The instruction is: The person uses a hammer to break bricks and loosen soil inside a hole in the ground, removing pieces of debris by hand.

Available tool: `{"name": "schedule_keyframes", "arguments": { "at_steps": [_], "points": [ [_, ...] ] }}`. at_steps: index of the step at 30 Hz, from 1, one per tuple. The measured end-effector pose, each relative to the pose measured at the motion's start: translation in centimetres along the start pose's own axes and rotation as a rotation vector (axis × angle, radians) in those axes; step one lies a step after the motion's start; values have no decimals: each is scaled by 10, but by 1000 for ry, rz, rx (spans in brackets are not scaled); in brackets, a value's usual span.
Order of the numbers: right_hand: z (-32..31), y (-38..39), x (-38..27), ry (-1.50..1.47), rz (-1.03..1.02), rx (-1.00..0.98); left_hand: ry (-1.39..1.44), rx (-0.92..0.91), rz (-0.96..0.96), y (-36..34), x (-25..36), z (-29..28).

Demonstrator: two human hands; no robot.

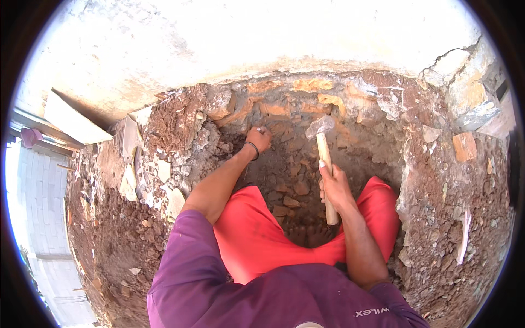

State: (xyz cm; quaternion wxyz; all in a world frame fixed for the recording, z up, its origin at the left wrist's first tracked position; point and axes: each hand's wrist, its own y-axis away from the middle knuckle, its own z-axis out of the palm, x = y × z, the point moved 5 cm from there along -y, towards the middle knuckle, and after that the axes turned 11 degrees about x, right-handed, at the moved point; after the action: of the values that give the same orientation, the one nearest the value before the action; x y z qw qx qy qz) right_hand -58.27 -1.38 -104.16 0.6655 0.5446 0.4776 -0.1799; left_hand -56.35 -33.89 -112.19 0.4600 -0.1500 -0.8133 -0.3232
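My right hand (334,188) grips the wooden handle of a hammer (324,158), its metal head raised before the broken brick wall (306,93). My left hand (259,138) is closed around a thin tool pressed to the reddish rubble (284,180), too hidden to name.

An outdoor demolition or building site, in bright sun; a broken brick-and-mortar wall (306,104) fills twelve o'clock under a pale plastered surface (229,38); loose rubble (454,229) and red earth heap at three and nine o'clock; white paving blocks (38,197) run along nine o'clock.
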Motion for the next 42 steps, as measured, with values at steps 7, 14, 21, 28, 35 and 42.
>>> {"name": "schedule_keyframes", "arguments": {
  "at_steps": [7,14,21,28,35,42],
  "points": [
    [8,1,-7,34,-45,-21,-311,151,486,-27,10,-10],
    [17,0,-12,223,-212,-6,-472,234,537,-19,27,2],
    [57,31,-92,-9,-962,76,-611,130,607,-29,27,9],
    [89,-52,-67,524,-544,42,-525,206,653,-47,19,16],
    [78,21,-113,-132,-1034,71,-498,147,604,-39,24,0],
    [88,-47,-65,511,-442,-38,-505,193,594,-27,23,-7]
  ]
}}
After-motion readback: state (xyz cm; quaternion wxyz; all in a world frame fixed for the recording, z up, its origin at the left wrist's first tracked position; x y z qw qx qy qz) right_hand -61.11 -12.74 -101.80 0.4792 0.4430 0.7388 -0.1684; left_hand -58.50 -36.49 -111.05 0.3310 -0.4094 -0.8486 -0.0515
